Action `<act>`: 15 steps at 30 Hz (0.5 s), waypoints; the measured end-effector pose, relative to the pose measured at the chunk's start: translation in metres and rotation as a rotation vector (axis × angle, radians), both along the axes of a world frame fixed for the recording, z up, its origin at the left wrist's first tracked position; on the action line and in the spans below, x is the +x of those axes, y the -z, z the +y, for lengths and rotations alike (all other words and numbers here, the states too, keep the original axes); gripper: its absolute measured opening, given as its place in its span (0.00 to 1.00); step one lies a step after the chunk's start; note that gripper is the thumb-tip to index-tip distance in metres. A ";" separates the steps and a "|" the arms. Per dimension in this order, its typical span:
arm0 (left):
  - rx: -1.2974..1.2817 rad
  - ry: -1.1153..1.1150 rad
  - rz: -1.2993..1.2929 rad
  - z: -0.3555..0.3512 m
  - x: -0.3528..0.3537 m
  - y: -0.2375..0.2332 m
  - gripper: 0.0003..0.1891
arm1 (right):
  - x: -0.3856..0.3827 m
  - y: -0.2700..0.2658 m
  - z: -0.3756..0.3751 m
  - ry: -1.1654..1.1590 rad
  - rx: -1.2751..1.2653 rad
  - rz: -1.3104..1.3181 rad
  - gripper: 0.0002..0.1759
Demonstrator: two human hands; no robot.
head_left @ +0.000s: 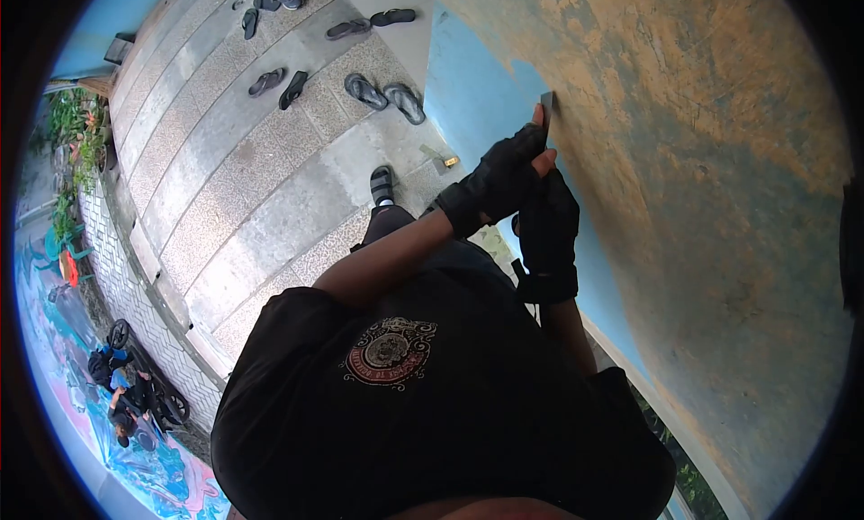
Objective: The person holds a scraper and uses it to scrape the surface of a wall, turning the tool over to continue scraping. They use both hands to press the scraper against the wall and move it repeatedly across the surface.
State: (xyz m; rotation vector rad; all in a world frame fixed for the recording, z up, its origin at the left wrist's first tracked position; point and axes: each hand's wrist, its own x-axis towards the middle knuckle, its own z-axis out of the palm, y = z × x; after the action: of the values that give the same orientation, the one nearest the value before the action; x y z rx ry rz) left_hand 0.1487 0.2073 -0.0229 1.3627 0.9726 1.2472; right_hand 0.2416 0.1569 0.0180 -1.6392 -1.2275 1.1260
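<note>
Both my hands wear black fingerless gloves and are close together at the wall [666, 160]. My left hand [506, 173] is closed round a scraper [547, 104], with one finger lying along its flat metal blade. Just behind it, my right hand [547, 221] is closed at the handle end; the handle itself is hidden by the gloves. The blade's tip meets the wall near the border between blue paint [468, 65] and a patchy tan and grey worn surface.
Several sandals [364, 91] lie scattered on the tiled floor [243, 223]. A small yellow object [451, 162] is by the wall's foot, near my sandalled foot [382, 185]. Far left, a person [126, 412] is beside a motorcycle [166, 398], before a painted mural; plants [85, 146] line the edge.
</note>
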 end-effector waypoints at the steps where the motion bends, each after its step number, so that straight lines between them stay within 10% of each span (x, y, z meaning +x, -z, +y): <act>1: -0.101 0.067 0.027 0.005 -0.008 -0.012 0.12 | -0.001 0.001 0.000 -0.018 0.008 0.061 0.12; 12: -0.203 0.132 -0.105 0.002 -0.007 -0.004 0.14 | -0.009 -0.008 -0.009 0.036 0.012 -0.058 0.14; 15: 0.123 -0.002 0.043 -0.005 0.002 0.005 0.07 | -0.010 -0.009 -0.004 0.054 -0.011 -0.070 0.15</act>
State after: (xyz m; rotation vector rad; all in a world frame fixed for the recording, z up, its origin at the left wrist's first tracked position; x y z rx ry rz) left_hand 0.1510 0.2018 -0.0277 1.4899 0.9397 1.3015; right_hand 0.2320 0.1524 0.0275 -1.7223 -1.2157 1.0516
